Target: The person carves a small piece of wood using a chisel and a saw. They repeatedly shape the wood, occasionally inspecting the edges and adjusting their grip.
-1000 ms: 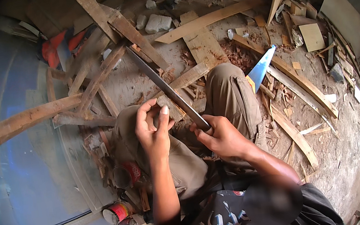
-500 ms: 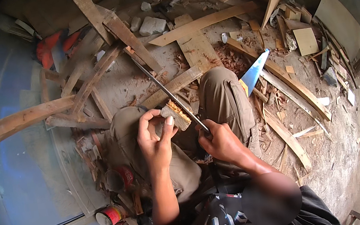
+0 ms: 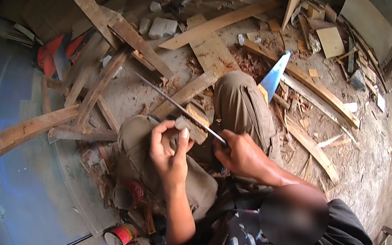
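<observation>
My left hand [image 3: 169, 149] pinches a small weathered grey block [image 3: 190, 129] between thumb and fingers. The block has a rough, ragged orange-yellow side [image 3: 198, 114]. In my right hand [image 3: 238, 151] is the near end of a long thin metal rod [image 3: 163, 91], with the fingers wrapped round it. The rod slants away to the upper left and crosses the block at its orange side, seemingly touching it. Whether the rod is a file I cannot tell. Both hands are above my lap, between my bent knees [image 3: 238, 101].
A handsaw with a blue-white blade [image 3: 275, 76] is by my right knee. Planks [image 3: 222, 25] and a wooden frame [image 3: 100, 88] lie ahead, among shavings and stones [image 3: 162, 27]. Cans [image 3: 120, 236] stand at lower left, beside a blue panel [image 3: 35, 167].
The rod has slid back a little toward me across the block, and its far end has come away from the wooden frame. The left hand has barely moved. The view has shifted slightly.
</observation>
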The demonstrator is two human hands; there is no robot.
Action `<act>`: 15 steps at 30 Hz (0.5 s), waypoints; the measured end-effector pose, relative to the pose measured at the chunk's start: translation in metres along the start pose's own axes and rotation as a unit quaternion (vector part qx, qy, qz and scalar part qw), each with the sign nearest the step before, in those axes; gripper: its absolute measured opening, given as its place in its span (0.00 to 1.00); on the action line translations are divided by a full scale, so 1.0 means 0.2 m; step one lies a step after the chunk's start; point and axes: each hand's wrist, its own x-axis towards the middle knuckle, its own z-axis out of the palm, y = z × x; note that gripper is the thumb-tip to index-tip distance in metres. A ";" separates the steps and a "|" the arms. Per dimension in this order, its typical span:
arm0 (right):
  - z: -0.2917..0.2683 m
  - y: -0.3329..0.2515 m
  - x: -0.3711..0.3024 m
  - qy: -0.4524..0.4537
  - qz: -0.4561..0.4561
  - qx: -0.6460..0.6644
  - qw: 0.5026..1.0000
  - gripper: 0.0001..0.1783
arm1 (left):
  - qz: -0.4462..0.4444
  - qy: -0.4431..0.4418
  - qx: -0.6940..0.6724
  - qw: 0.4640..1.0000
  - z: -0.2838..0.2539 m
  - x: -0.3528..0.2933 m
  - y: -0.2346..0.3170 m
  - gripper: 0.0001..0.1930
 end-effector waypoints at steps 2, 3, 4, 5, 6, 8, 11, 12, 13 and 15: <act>-0.04 -0.04 -0.01 -0.005 0.011 0.055 0.998 0.15 | 0.009 -0.004 0.003 1.000 0.01 0.00 0.01 0.16; -0.07 -0.05 -0.03 -0.001 -0.020 0.062 0.998 0.14 | 0.023 -0.012 -0.001 1.000 0.02 0.02 0.00 0.16; -0.09 -0.09 -0.05 0.028 -0.035 0.098 0.994 0.14 | 0.026 -0.016 -0.003 1.000 0.00 0.00 -0.01 0.16; -0.11 -0.16 -0.07 0.058 -0.049 0.133 0.988 0.14 | 0.014 0.005 0.026 1.000 -0.01 -0.01 0.00 0.17; -0.14 -0.21 -0.07 0.090 -0.063 0.166 0.980 0.14 | 0.010 0.008 0.031 0.999 -0.02 -0.01 0.01 0.17; -0.13 -0.21 -0.07 0.139 -0.155 0.160 0.965 0.14 | 0.004 0.016 0.042 0.999 -0.03 0.00 0.02 0.18; -0.04 -0.10 -0.05 0.059 -0.072 0.105 0.990 0.13 | 0.004 0.000 0.054 0.999 -0.04 0.00 0.02 0.17; 0.01 -0.06 -0.01 -0.007 -0.043 0.015 0.999 0.12 | 0.007 -0.007 0.060 0.998 -0.05 0.00 0.01 0.17; 0.02 -0.03 -0.02 -0.005 -0.039 -0.001 0.999 0.12 | 0.015 -0.026 0.052 0.998 -0.06 -0.01 0.01 0.15; 0.01 -0.03 -0.02 -0.002 -0.039 -0.006 0.999 0.12 | 0.010 -0.005 0.037 0.999 -0.04 -0.01 0.02 0.15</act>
